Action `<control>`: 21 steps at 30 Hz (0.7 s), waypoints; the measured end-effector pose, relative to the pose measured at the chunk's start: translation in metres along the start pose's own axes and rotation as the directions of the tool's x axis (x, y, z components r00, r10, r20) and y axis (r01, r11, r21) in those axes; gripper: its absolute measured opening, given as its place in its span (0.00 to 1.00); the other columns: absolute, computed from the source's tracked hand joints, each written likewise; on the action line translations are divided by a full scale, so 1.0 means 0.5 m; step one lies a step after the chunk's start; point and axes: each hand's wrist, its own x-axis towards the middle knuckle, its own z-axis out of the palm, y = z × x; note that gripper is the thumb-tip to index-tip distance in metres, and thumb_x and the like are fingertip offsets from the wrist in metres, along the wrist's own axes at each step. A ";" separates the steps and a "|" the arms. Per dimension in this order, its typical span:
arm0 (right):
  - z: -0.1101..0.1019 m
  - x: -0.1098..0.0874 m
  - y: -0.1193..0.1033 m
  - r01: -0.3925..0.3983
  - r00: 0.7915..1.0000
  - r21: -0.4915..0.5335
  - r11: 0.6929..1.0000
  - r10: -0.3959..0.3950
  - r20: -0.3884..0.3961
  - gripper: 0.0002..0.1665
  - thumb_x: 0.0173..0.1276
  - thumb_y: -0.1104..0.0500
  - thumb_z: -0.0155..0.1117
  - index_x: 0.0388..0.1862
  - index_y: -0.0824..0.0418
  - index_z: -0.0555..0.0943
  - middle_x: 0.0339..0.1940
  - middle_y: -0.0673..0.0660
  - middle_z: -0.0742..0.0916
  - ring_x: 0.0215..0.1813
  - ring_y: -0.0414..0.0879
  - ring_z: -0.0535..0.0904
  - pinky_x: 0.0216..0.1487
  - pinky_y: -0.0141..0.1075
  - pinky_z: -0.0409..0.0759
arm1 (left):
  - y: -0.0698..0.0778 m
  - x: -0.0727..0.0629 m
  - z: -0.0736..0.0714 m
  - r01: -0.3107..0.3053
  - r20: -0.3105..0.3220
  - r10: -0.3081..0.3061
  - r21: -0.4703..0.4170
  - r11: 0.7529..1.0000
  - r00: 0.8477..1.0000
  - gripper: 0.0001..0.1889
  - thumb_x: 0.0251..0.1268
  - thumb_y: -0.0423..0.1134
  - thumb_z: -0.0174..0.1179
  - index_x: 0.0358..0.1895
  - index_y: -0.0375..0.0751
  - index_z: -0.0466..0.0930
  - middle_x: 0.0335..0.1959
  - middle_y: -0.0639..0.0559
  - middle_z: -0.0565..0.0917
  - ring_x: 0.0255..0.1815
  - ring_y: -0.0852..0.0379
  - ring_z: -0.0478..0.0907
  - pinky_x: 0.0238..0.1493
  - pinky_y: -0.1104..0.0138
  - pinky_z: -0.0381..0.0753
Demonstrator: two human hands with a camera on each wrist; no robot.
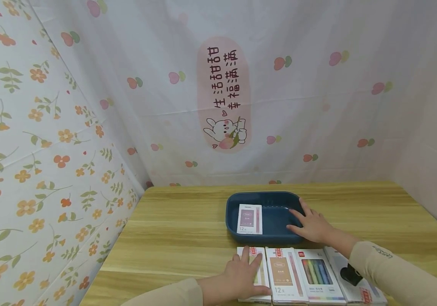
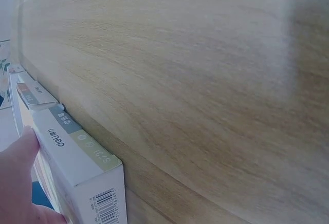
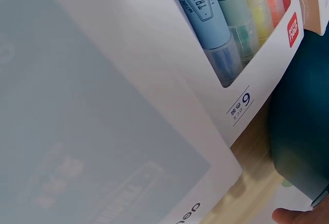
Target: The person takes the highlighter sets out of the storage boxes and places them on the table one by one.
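My left hand [image 1: 241,278] rests with spread fingers over a slim white pen box with a yellow-green panel [image 1: 262,278], leftmost in a row. In the left wrist view that box [image 2: 77,152] shows its barcode end, with fingers along its far edge. At the right end of the dark blue bin [image 1: 264,239], my right hand [image 1: 314,226] has its fingers spread over the rim. A white box with a purple panel [image 1: 249,219] lies inside the bin's left part. Fingertips [image 3: 293,216] show near the bin in the right wrist view.
Beside the leftmost box lie a box with an orange panel [image 1: 284,274], a windowed box of coloured highlighters [image 1: 319,274] and another white box [image 1: 375,293], partly under my right forearm. A small black device hangs at the right cuff. Printed curtains [image 1: 164,127] enclose the wooden table [image 1: 172,238].
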 end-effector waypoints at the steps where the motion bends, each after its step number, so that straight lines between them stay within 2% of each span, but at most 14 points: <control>1: -0.001 -0.001 -0.001 0.001 1.000 0.001 1.000 -0.001 0.000 0.39 0.60 0.38 0.56 0.61 0.64 0.70 0.68 0.76 0.57 0.58 0.76 0.63 0.53 0.70 0.58 | 0.000 0.000 0.000 0.000 -0.001 0.000 0.002 1.000 1.000 0.46 0.43 0.78 0.48 0.67 0.61 0.59 0.67 0.44 0.60 0.53 0.45 0.70 0.46 0.60 0.76; 6: -0.003 -0.003 -0.002 0.004 1.000 0.004 1.000 -0.004 -0.002 0.39 0.60 0.38 0.56 0.61 0.65 0.70 0.68 0.76 0.57 0.58 0.76 0.63 0.53 0.70 0.59 | 0.001 0.001 0.002 0.002 -0.005 -0.002 -0.003 1.000 1.000 0.46 0.43 0.78 0.48 0.67 0.61 0.59 0.67 0.45 0.60 0.53 0.44 0.70 0.46 0.61 0.76; 13: -0.001 0.000 0.003 -0.005 1.000 0.000 1.000 0.005 0.003 0.40 0.60 0.38 0.56 0.62 0.64 0.70 0.68 0.76 0.56 0.58 0.77 0.63 0.53 0.70 0.58 | 0.001 0.001 0.000 -0.007 -0.002 0.006 -0.057 0.998 1.000 0.45 0.43 0.77 0.50 0.68 0.60 0.59 0.67 0.44 0.59 0.55 0.43 0.68 0.47 0.58 0.76; 21: 0.003 0.004 0.005 -0.005 1.000 -0.004 1.000 0.005 0.005 0.40 0.60 0.37 0.55 0.62 0.64 0.70 0.68 0.76 0.56 0.58 0.76 0.63 0.53 0.70 0.58 | 0.000 -0.001 0.000 -0.017 -0.017 0.016 -0.049 0.999 1.000 0.46 0.44 0.77 0.49 0.68 0.60 0.58 0.67 0.44 0.59 0.54 0.43 0.69 0.47 0.59 0.76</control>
